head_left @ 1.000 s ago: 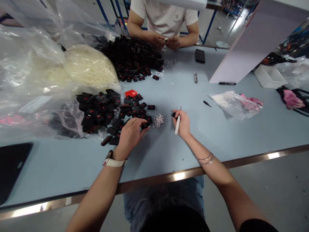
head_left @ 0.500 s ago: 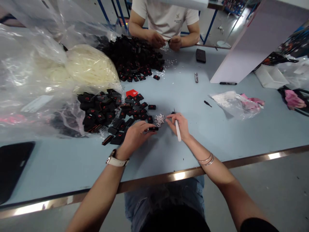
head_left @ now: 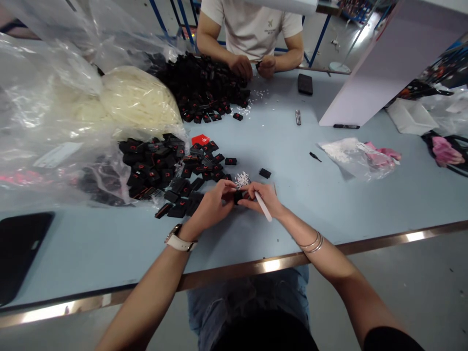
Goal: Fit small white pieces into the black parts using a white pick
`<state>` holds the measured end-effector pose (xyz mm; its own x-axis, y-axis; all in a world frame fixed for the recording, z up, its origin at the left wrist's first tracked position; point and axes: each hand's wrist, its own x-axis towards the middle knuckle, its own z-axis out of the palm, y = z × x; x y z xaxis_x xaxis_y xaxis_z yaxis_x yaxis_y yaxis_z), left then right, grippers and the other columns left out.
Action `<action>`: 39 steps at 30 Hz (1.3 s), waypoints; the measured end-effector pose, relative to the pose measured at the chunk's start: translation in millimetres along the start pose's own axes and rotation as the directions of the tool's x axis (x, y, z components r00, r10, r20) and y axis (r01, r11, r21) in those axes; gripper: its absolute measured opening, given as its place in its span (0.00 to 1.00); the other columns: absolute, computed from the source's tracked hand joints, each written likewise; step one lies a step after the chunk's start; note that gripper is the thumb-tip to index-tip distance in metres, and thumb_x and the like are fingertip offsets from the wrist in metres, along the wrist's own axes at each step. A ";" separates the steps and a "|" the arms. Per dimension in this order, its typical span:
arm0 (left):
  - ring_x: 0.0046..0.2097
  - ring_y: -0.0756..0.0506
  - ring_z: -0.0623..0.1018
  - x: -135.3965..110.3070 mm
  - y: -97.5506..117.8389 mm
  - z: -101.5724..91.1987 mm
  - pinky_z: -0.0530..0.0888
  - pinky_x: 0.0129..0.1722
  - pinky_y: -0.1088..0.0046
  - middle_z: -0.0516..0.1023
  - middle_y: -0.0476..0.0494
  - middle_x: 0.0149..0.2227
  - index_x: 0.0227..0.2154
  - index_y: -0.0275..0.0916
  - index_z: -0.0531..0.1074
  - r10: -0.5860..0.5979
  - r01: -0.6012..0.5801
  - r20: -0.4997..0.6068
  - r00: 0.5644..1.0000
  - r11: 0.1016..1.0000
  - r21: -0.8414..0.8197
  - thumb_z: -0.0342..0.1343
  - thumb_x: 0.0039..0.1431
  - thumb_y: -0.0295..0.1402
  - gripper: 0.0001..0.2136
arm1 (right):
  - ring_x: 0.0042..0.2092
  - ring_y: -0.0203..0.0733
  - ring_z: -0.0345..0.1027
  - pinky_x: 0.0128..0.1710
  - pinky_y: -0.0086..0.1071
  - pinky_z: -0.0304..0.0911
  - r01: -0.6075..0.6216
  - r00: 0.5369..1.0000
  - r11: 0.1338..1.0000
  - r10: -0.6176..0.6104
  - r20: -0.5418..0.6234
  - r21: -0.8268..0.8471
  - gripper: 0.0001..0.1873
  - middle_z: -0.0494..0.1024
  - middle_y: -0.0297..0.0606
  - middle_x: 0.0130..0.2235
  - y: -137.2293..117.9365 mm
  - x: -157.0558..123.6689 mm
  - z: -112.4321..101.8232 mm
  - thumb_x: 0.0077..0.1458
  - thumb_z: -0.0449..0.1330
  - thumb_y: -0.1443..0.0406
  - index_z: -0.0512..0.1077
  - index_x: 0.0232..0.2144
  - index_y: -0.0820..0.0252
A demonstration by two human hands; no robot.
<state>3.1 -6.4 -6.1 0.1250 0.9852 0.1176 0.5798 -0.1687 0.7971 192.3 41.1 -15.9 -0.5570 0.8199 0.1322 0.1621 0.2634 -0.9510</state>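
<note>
My left hand (head_left: 215, 204) is closed on a small black plastic block (head_left: 238, 197), held just above the table in front of my body. My right hand (head_left: 266, 196) grips a slim white-handled tool (head_left: 263, 206), whose kind I cannot make out. Its thumb and fingertips also touch the block from the right. Just beyond the block lies a little heap of tiny white pieces (head_left: 242, 179), partly hidden by my fingers. A single black block (head_left: 265, 173) rests on the table beyond my right hand.
Black blocks with red marks (head_left: 179, 187) are piled left of my hands, beside big clear plastic bags (head_left: 66, 131). Across the table a co-worker's hands (head_left: 266, 66) work near another black pile (head_left: 204, 87). A bag with pink cloth (head_left: 360, 156) lies to the right.
My right hand has moved left and toward me, meeting the block in my left hand. The black block formerly at its fingertips now lies on the table in plain view.
</note>
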 end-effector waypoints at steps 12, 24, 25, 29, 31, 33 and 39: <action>0.36 0.45 0.79 1.1 8.7 0.8 0.76 0.39 0.67 0.81 0.43 0.39 0.42 0.39 0.73 0.014 -0.007 0.066 0.998 0.994 -0.105 0.53 0.58 0.38 0.12 | 0.31 0.35 0.69 0.33 0.31 0.66 -0.043 0.990 0.993 0.057 -0.127 0.109 0.22 0.79 0.39 0.37 5.1 2.7 1.2 0.50 0.63 0.48 0.57 0.26 0.55; 0.28 0.49 0.74 0.0 -2.4 4.4 0.69 0.29 0.74 0.78 0.49 0.28 0.32 0.39 0.73 0.014 -0.019 0.051 0.999 0.995 0.102 0.55 0.57 0.37 0.07 | 0.21 0.34 0.54 0.22 0.33 0.55 0.101 0.940 0.969 -0.019 -0.340 0.226 0.35 0.63 0.32 0.18 4.1 1.4 7.5 0.56 0.44 0.36 0.59 0.15 0.55; 0.28 0.49 0.74 -0.2 -1.7 4.5 0.69 0.29 0.74 0.78 0.49 0.28 0.33 0.39 0.73 0.018 -0.023 0.049 0.999 0.994 0.102 0.55 0.57 0.37 0.07 | 0.21 0.34 0.54 0.22 0.33 0.55 0.106 0.941 0.971 -0.028 -0.338 0.213 0.35 0.63 0.32 0.18 3.2 0.5 8.2 0.56 0.44 0.36 0.59 0.15 0.55; 0.29 0.48 0.75 -1.0 -1.2 5.5 0.70 0.30 0.73 0.79 0.49 0.29 0.34 0.38 0.74 0.011 -0.017 0.056 0.998 0.994 0.104 0.54 0.58 0.37 0.08 | 0.22 0.35 0.58 0.24 0.34 0.57 0.132 0.938 0.976 -0.066 -0.341 0.173 0.33 0.64 0.33 0.19 1.5 -2.3 9.3 0.57 0.47 0.38 0.61 0.15 0.55; 0.29 0.48 0.75 -0.9 -2.5 6.1 0.70 0.29 0.74 0.79 0.48 0.29 0.33 0.39 0.74 0.014 -0.020 0.058 0.998 0.994 0.103 0.55 0.58 0.37 0.08 | 0.23 0.36 0.59 0.24 0.34 0.59 0.130 0.941 0.978 -0.070 -0.331 0.161 0.32 0.65 0.33 0.19 2.1 -3.0 9.0 0.57 0.49 0.39 0.62 0.16 0.55; 0.28 0.49 0.75 -0.7 -4.1 6.6 0.69 0.28 0.74 0.79 0.48 0.29 0.33 0.39 0.74 0.025 -0.031 0.055 0.998 0.994 0.101 0.55 0.58 0.37 0.08 | 0.23 0.37 0.60 0.24 0.34 0.59 0.115 0.947 0.983 -0.065 -0.315 0.143 0.31 0.65 0.33 0.19 2.9 -3.4 8.6 0.56 0.49 0.39 0.62 0.16 0.55; 0.28 0.49 0.74 -1.2 -3.1 6.3 0.69 0.28 0.74 0.79 0.48 0.28 0.33 0.39 0.74 0.035 -0.041 0.056 0.998 0.994 0.104 0.54 0.58 0.37 0.08 | 0.23 0.38 0.59 0.24 0.35 0.57 0.090 0.958 0.991 -0.058 -0.281 0.102 0.30 0.65 0.33 0.19 3.3 -4.0 8.4 0.56 0.50 0.40 0.63 0.17 0.54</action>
<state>6.2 -7.3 -12.4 0.1900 0.9753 0.1123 0.6546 -0.2111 0.7259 188.3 34.4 -21.9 -0.3137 0.9131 0.2605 0.0270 0.2828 -0.9588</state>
